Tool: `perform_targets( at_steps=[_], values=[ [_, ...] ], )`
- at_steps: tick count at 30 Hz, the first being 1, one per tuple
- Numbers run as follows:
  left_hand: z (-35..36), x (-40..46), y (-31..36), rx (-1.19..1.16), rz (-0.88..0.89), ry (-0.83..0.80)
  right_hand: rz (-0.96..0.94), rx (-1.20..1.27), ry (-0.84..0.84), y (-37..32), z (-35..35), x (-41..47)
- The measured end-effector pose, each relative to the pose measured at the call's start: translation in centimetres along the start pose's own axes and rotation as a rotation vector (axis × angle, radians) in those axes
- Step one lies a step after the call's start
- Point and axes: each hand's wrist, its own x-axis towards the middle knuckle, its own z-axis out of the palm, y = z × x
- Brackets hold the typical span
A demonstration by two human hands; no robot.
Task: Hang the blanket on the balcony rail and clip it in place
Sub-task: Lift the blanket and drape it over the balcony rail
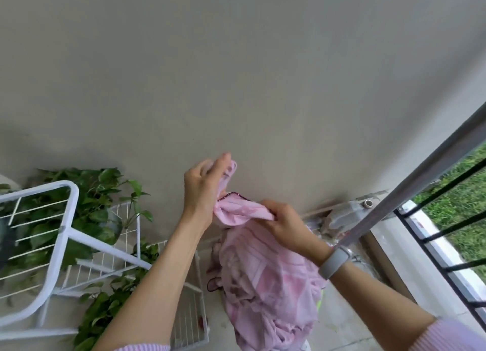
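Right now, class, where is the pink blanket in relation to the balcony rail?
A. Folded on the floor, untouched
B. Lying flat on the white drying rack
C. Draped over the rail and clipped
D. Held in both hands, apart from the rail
D: the left hand and right hand each grip the pink blanket, bunched and hanging left of the bare balcony rail.

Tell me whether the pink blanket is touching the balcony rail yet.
Apart. The head view shows the pink blanket bunched in both hands, left hand and right hand, with bare wall and floor visible between it and the balcony rail.
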Motion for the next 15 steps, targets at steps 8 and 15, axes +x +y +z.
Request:
perform_targets(
  at_steps=[8,15],
  values=[
    [-2.4,-1.8,-2.0,0.786,0.469,-0.436,-0.083,0.101,-0.130,-3.2,-4.9,1.9],
    [-1.4,-1.6,-0.9,0.614,0.306,-0.260,-0.059,0.197,-0.058,-3.8,-4.1,0.0]
  ],
)
